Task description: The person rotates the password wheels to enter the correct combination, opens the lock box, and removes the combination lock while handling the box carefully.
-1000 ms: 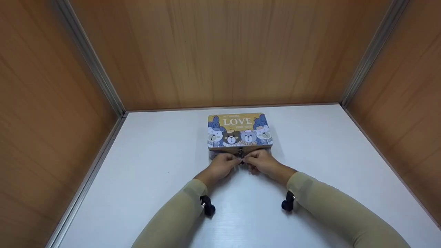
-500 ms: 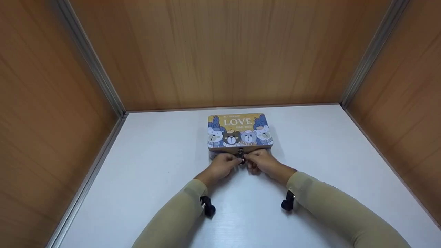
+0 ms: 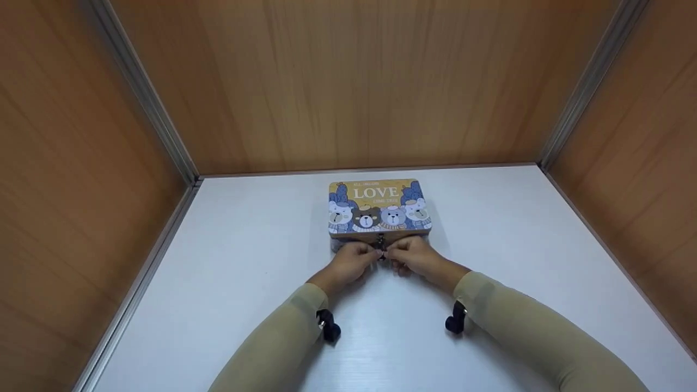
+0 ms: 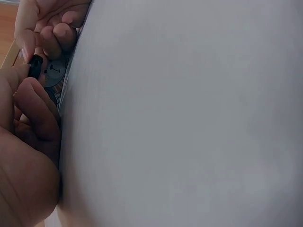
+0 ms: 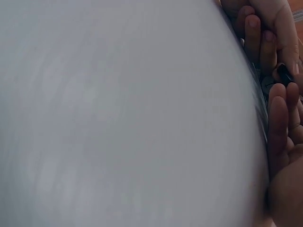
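A tin box (image 3: 375,191) with a yellow and blue lid, printed bears and the word LOVE stands closed on the white table. At the clasp (image 3: 380,238) in the middle of its front hangs a small black padlock (image 4: 35,66). My left hand (image 3: 348,261) pinches the padlock from the left between thumb and finger. From the right, my right hand (image 3: 418,258) holds it with thumb and fingertips, its other fingers curled below. In the right wrist view the padlock (image 5: 285,74) shows between both hands' fingertips. The hands hide most of the box's front.
The white table (image 3: 245,256) reaches to a wooden back wall (image 3: 354,87) close behind the box. Wooden side panels (image 3: 71,179) with metal corner strips stand left and right. A small black camera (image 3: 329,326) sits at each sleeve cuff.
My right thumb and fingertips pulled slightly off the padlock half a second ago and are back against it now. The left hand and the box keep their places.
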`<state>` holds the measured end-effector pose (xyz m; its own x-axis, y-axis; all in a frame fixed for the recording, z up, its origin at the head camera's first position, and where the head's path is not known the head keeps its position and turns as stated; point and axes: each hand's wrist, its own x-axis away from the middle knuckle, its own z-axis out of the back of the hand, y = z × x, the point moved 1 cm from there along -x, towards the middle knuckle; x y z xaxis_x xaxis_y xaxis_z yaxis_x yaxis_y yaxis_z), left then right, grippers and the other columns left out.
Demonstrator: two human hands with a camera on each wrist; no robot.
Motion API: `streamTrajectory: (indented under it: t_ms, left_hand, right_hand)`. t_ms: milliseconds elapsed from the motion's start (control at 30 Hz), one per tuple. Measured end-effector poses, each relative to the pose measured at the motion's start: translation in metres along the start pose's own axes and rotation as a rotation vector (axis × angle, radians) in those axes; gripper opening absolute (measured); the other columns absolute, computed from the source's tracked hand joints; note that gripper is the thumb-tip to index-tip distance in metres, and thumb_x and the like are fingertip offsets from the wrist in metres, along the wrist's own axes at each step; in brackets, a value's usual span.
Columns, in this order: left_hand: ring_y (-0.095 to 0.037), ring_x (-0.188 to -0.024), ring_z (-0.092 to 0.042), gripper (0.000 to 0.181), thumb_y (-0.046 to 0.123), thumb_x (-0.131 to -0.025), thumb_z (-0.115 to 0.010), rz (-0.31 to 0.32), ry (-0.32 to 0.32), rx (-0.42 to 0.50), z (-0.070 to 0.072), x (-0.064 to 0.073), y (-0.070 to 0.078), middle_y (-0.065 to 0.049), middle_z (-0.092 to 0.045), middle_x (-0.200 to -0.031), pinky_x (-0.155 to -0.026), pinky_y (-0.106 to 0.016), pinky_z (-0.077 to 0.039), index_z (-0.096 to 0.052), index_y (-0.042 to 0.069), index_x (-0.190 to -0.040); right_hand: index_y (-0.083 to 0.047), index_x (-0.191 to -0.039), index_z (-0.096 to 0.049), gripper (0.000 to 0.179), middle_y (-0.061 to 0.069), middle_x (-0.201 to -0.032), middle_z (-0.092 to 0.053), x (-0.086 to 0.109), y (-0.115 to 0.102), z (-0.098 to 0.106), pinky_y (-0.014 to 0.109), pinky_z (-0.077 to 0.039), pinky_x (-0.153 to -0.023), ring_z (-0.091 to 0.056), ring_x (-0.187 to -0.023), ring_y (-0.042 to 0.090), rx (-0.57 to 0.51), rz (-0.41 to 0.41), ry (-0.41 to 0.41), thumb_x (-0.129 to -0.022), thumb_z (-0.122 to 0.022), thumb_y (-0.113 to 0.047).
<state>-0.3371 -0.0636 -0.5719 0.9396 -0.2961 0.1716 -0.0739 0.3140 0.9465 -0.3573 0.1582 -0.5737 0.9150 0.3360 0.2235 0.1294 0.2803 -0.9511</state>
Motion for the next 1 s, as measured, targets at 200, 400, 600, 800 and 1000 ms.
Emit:
streamTrajectory:
  t_ms: [200, 400, 600, 800, 1000]
  left_hand:
    - [-0.009, -0.057, -0.049, 0.03, 0.033, -0.112, -0.072, 0.02, -0.01, 0.019, -0.0005, 0.0007, 0.0009, 0.004, -0.057, -0.073, -0.052, -0.024, -0.042, -0.078, 0.003, -0.108]
    - [-0.008, -0.056, -0.049, 0.029, 0.029, -0.111, -0.072, 0.014, -0.009, 0.021, -0.0007, 0.0006, 0.002, 0.003, -0.059, -0.073, -0.051, -0.023, -0.041, -0.078, 0.001, -0.109]
    - [-0.007, -0.054, -0.047, 0.023, 0.023, -0.109, -0.073, -0.008, 0.004, 0.039, -0.0025, -0.0015, 0.0012, 0.004, -0.057, -0.068, -0.05, -0.023, -0.039, -0.078, 0.001, -0.105]
    - [-0.008, -0.054, -0.047, 0.023, 0.024, -0.109, -0.072, 0.009, 0.002, 0.043, -0.0019, -0.0027, -0.0001, 0.005, -0.055, -0.067, -0.051, -0.023, -0.039, -0.078, 0.003, -0.105]
    - [-0.008, -0.055, -0.048, 0.024, 0.029, -0.109, -0.074, 0.027, 0.004, 0.042, -0.0016, -0.0022, -0.0019, 0.004, -0.057, -0.069, -0.051, -0.024, -0.04, -0.078, 0.006, -0.106]
  right_hand:
    - [0.0, -0.1, -0.083, 0.022, -0.002, -0.07, -0.069, -0.0005, 0.0002, -0.0007, 0.023, -0.056, -0.056, -0.067, -0.06, 0.01, -0.007, -0.017, 0.005, -0.104, -0.072, -0.019]
    - [-0.005, -0.08, -0.076, 0.033, -0.001, -0.065, -0.069, -0.0008, -0.0009, -0.0011, 0.024, -0.056, -0.054, -0.067, -0.055, 0.01, -0.041, -0.023, 0.014, -0.107, -0.067, -0.021]
    - [-0.002, -0.083, -0.076, 0.032, -0.001, -0.064, -0.069, -0.0024, 0.0009, -0.0014, 0.023, -0.056, -0.052, -0.066, -0.054, 0.009, -0.076, -0.018, 0.025, -0.107, -0.066, -0.019]
    - [0.0, -0.089, -0.079, 0.026, -0.002, -0.064, -0.069, -0.0011, 0.0006, -0.002, 0.022, -0.055, -0.052, -0.065, -0.054, 0.008, -0.056, -0.004, 0.036, -0.104, -0.067, -0.016]
    - [0.0, -0.097, -0.082, 0.022, -0.002, -0.067, -0.07, 0.0, 0.0021, -0.002, 0.022, -0.055, -0.053, -0.067, -0.056, 0.009, -0.041, -0.003, 0.034, -0.104, -0.067, -0.015]
